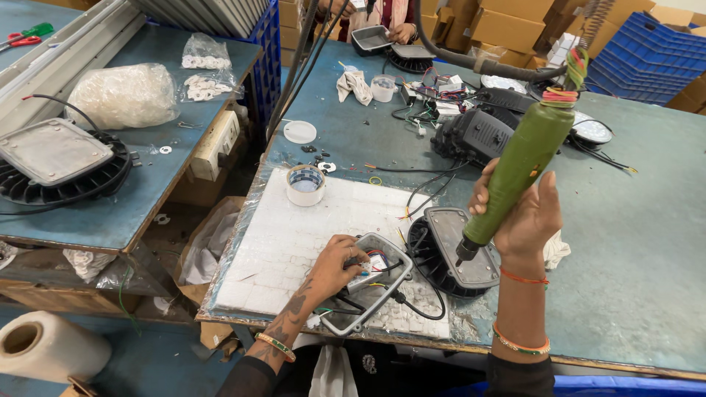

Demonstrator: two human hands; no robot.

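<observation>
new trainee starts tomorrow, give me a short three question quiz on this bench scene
1. True or false: the right hand holds a green electric screwdriver.
2. What does the left hand rest on? A) the tape roll B) the open grey housing with wires C) the black finned lamp body
3. What white surface lies under the housing?

Key: 1 true; 2 B; 3 the white foam mat.

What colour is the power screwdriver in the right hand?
Green, with a dark tip; the screwdriver in the right hand shows clearly in the head view.
</observation>
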